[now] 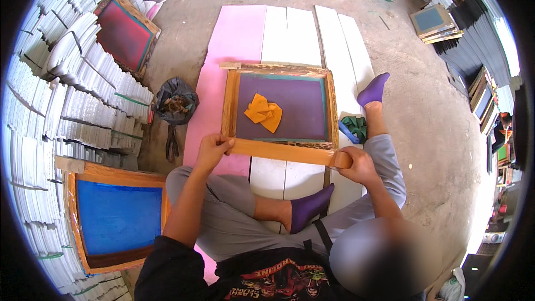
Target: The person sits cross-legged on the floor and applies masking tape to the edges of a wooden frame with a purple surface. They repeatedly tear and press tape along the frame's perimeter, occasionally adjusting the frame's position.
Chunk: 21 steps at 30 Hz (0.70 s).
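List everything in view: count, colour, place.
boards: several, white and pink, floor
purple screen: 1, brown-framed, on boards
cloth: 1, orange, on purple screen
tape strip: 1, brown, along near rim
tape roll: 1, brown, strip's right end
bundle: 1, green, right of purple screen
blue screen: 1, brown-framed, lower-left
red screen: 1, brown-framed, upper-left
bag: 1, black, left floor
stacked sheets: many, white, left
clutter: uncountable, mixed, edges
feet: 2, purple-socked, right-half
left hand: 1, bare, strip's left end
right hand: 1, bare, roll

Place: and it's a workshop!
Blue screen [120, 212]: wood-framed, left
Red screen [123, 34]: another!
Floor [426, 128]: bare, stained
Stacks [83, 112]: white, strapped
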Available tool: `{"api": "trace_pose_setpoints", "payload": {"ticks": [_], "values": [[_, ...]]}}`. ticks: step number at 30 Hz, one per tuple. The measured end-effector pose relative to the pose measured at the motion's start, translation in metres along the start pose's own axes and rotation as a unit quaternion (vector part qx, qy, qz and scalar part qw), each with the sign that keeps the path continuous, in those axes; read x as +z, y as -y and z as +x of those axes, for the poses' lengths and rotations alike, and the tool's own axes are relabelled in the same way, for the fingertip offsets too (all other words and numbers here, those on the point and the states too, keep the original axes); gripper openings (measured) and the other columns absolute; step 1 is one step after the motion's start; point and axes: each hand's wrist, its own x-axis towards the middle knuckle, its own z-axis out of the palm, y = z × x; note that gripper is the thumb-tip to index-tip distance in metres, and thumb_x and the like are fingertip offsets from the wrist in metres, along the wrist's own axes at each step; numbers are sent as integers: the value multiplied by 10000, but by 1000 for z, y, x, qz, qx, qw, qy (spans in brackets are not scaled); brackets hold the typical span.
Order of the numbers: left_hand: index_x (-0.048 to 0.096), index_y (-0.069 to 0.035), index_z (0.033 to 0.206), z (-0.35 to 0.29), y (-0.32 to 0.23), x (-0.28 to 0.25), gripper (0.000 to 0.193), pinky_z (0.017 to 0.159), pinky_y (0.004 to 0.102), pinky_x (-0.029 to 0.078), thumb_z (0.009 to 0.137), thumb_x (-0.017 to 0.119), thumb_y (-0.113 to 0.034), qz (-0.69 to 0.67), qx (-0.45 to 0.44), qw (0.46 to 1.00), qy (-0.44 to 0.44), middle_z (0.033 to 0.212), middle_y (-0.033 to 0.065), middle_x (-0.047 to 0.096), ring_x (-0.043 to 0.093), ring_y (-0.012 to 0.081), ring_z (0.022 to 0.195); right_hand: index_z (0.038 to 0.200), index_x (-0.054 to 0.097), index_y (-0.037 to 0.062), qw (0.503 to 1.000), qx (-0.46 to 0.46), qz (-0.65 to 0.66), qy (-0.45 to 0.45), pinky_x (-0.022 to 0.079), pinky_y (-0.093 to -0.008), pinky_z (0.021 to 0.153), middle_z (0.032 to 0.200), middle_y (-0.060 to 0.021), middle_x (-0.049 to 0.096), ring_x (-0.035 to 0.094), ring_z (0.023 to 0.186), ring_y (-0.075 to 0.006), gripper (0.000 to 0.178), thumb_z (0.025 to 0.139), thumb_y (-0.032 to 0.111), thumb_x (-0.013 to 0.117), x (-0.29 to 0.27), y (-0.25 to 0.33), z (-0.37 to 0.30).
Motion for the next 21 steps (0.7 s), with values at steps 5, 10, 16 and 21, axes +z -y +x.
{"api": "trace_pose_setpoints", "payload": {"ticks": [5,10,16,21], "values": [[756,82,1026,-25,36,-8,232,654,276,557,930,792,-126,-34,-78,996,22,828,80,729,665,137,693,1156,683,13,990,41,126,58,571,-396,882,1064,-166,713,716,978,-304,558,689,180,940,19,-28,-12],[768,76,1024,-15,43,0,209,648,280,564,935,784,-113,-25,-62,998,4,829,88,741,673,140,691,1182,673,14,987,35,148,55,560,-394,910,1102,-147,700,700,1037,-281,644,647,190,984,24,-33,-10],[773,68,990,-6,46,1,178,636,274,559,936,777,-101,74,-70,994,-49,794,81,735,667,129,678,1165,707,45,996,-64,54,43,574,-439,838,997,-170,716,711,908,-367,590,681,290,939,24,-41,16],[769,72,988,0,48,-8,173,628,273,552,928,783,-89,69,-52,996,-38,777,75,728,663,130,677,1120,715,103,986,-112,-110,58,565,-478,807,955,-123,725,711,895,-358,548,656,296,933,6,-50,27]]}}
